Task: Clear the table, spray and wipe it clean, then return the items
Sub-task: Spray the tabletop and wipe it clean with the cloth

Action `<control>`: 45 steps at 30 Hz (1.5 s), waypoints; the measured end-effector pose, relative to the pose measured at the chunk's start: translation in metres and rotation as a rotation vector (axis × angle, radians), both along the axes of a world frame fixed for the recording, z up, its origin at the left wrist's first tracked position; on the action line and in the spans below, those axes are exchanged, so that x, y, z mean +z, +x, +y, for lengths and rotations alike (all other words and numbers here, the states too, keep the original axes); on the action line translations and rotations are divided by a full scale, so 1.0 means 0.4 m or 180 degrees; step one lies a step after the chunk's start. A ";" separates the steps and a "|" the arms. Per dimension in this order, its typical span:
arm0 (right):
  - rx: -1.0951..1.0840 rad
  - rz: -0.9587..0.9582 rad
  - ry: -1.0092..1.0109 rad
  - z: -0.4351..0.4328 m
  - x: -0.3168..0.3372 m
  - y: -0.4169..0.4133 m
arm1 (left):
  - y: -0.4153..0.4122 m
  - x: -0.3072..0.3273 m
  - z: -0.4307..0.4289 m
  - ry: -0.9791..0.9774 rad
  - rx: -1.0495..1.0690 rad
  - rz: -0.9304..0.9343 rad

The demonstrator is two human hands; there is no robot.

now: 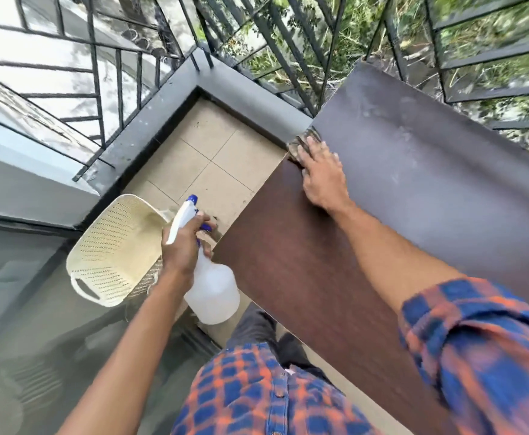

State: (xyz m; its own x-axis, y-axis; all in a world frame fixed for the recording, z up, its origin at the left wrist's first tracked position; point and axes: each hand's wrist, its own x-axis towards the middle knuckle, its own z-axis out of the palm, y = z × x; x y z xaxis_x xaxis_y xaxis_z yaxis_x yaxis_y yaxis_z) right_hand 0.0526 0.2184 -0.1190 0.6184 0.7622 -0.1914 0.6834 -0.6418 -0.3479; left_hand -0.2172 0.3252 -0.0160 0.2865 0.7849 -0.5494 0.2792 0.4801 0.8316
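At the counter's far left edge: the right hand (321, 174) presses a crumpled brownish cloth (301, 146) onto the dark brown wood-grain counter (414, 199), grip spread, fingers straight.
Left grip: the left hand (183, 243) curls round the neck of a translucent white spray bottle with a blue nozzle (213, 290), just off the counter's near corner.
Done: clearing looks finished; spraying and wiping seem underway.
Left: the greyer, hazy far stretch likely needs wiping; then the items go back, perhaps the cream perforated plastic basket (115, 246) beside the counter.
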 end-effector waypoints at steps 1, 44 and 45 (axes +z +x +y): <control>-0.0105 -0.0062 -0.0009 0.004 0.001 -0.010 | 0.028 0.003 0.016 -0.0074 -0.0127 -0.0011; -0.0624 -0.0356 0.0224 -0.147 -0.031 0.072 | 0.682 -0.027 0.092 -0.0289 -0.2166 -0.0092; -0.0214 -0.0388 0.0267 -0.177 -0.038 0.032 | 0.683 -0.027 0.086 -0.0276 -0.2204 -0.0090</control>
